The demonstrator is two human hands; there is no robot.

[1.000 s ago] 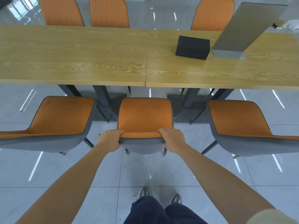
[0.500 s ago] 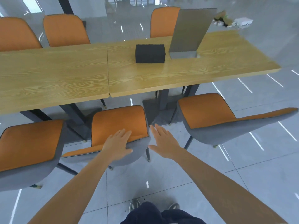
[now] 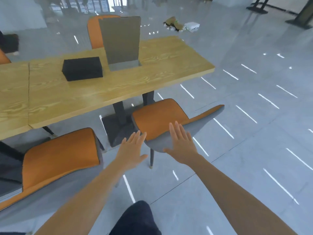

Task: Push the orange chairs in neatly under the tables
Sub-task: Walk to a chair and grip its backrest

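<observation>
An orange chair with a grey shell (image 3: 159, 119) stands at the near right end of the wooden table (image 3: 105, 92), its seat mostly out from under the top and its back turned toward the right. My right hand (image 3: 182, 145) is open, fingers spread, over the grey back of this chair. My left hand (image 3: 133, 151) is open too, just left of that chair's back edge, touching nothing I can make out. A second orange chair (image 3: 61, 160) sits at the lower left, partly under the table. A third orange chair (image 3: 94, 31) stands at the far side.
On the table stand a black box (image 3: 83, 68) and a tall grey panel (image 3: 121, 43). Dark table legs and a base plate (image 3: 118, 126) are under the top. Litter (image 3: 181, 26) lies on the tiled floor far right. My knee (image 3: 137, 219) shows at the bottom.
Both hands let go of the middle chair's back and opened. I turned right, and my hands now reach over the right-hand chair.
</observation>
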